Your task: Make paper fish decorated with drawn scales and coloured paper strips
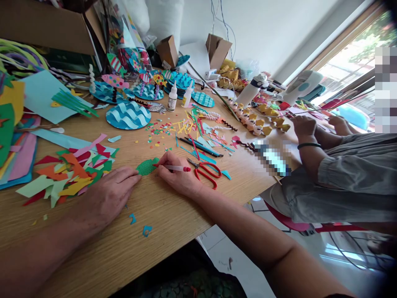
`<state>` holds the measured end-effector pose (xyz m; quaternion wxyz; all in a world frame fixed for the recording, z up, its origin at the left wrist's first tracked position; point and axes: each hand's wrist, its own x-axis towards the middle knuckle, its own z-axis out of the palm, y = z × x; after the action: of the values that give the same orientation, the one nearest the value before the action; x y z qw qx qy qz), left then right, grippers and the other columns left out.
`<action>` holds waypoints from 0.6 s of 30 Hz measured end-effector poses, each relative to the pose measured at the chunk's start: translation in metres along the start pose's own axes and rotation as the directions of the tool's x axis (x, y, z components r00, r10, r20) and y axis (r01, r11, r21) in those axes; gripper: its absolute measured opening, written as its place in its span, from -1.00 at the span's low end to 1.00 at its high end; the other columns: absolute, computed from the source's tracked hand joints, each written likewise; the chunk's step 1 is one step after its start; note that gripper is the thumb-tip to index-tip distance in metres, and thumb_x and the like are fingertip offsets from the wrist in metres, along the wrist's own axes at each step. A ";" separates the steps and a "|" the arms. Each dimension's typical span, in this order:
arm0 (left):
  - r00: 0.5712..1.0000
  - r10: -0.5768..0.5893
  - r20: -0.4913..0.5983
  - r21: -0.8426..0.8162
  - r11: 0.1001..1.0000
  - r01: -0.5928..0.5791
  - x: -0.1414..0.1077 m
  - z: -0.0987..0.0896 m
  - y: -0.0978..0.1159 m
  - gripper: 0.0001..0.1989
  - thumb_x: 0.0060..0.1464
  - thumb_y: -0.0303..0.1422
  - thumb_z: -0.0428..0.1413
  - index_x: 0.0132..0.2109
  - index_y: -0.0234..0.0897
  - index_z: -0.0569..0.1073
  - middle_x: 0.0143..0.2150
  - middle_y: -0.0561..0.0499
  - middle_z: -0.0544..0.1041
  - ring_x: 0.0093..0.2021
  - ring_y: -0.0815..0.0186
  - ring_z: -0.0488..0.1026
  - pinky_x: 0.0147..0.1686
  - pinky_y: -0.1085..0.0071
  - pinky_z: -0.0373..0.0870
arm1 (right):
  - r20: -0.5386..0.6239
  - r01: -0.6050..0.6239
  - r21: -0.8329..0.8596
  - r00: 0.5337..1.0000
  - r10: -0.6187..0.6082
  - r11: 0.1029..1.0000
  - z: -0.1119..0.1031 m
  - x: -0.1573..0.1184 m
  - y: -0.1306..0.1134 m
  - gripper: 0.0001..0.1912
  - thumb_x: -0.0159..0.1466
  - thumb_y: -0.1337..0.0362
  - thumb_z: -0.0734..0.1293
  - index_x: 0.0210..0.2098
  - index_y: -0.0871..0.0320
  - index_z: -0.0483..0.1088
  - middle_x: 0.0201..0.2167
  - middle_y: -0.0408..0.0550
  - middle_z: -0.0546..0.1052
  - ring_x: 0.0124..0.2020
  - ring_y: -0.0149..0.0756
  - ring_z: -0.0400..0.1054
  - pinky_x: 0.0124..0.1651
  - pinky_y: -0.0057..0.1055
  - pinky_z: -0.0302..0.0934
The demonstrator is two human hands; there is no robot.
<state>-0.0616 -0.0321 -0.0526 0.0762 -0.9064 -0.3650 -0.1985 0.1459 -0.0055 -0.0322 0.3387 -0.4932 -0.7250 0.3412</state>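
Observation:
A small green fish-shaped paper piece (147,167) with dark markings lies flat on the wooden table (173,231). The fingertips of my left hand (114,190) rest on its left edge, fingers together and stretched out flat. My right hand (178,176) is closed around a red pen (178,168), its tip at the right end of the green piece. Just right of that hand lie red-handled scissors (208,170). Beside my left hand is a pile of coloured paper scraps (72,174).
Glue bottles (172,97) stand behind a blue wavy disc (128,116). Pencils (201,146) and confetti lie mid-table. At right sits another person in a grey garment (359,178), hands raised over the table, near yellow carton crafts (249,122). Blue scraps (147,230) lie near the front edge.

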 end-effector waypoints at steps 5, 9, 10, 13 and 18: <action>0.999 -0.036 0.021 -0.015 0.999 0.036 0.001 -0.001 0.000 -0.59 0.20 -0.40 -0.26 -0.12 -0.37 0.46 -0.10 -0.15 0.48 -0.07 0.18 0.41 -0.10 0.26 0.41 | 0.013 0.002 -0.006 1.000 -0.002 1.000 -0.001 -0.001 -0.002 -0.96 0.09 0.41 0.23 -0.46 0.16 0.26 -0.57 -0.26 0.33 -0.53 -0.50 0.18 -0.42 -0.55 0.06; 0.996 -0.072 0.048 -0.058 0.995 0.075 0.000 -0.001 0.000 -0.61 0.19 -0.37 -0.24 -0.10 -0.33 0.45 -0.08 -0.14 0.48 -0.05 0.18 0.40 -0.08 0.25 0.39 | 0.021 0.004 0.014 1.000 -0.005 1.000 -0.001 0.000 0.001 -0.97 0.09 0.39 0.22 -0.45 0.16 0.26 -0.56 -0.25 0.34 -0.53 -0.50 0.18 -0.43 -0.54 0.06; 0.995 -0.081 0.053 -0.068 0.994 0.084 0.000 -0.001 -0.001 -0.61 0.19 -0.37 -0.24 -0.10 -0.32 0.45 -0.08 -0.13 0.48 -0.05 0.18 0.40 -0.07 0.25 0.39 | 0.016 -0.001 0.031 1.000 0.001 1.000 0.000 0.000 0.002 -0.97 0.09 0.39 0.21 -0.45 0.15 0.25 -0.57 -0.25 0.33 -0.53 -0.49 0.18 -0.44 -0.54 0.06; 0.994 -0.098 0.055 -0.090 0.991 0.102 -0.001 0.001 -0.001 -0.61 0.19 -0.35 -0.25 -0.11 -0.29 0.45 -0.07 -0.11 0.48 -0.04 0.18 0.39 -0.06 0.25 0.38 | -0.003 -0.016 0.074 1.000 0.017 0.997 0.002 0.001 0.006 -0.98 0.10 0.37 0.20 -0.44 0.14 0.24 -0.58 -0.25 0.32 -0.54 -0.48 0.18 -0.46 -0.54 0.06; 0.995 -0.081 0.053 -0.083 0.993 0.085 -0.003 0.003 -0.001 -0.62 0.18 -0.37 -0.23 -0.10 -0.33 0.45 -0.07 -0.13 0.48 -0.04 0.18 0.39 -0.06 0.26 0.38 | -0.010 -0.008 0.035 1.000 0.008 0.999 0.001 0.001 0.005 -0.97 0.09 0.38 0.20 -0.45 0.15 0.25 -0.58 -0.26 0.31 -0.54 -0.49 0.18 -0.44 -0.54 0.06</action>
<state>-0.0634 -0.0322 -0.0564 0.0200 -0.8974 -0.3954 -0.1946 0.1468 -0.0039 -0.0367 0.3497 -0.4918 -0.7152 0.3526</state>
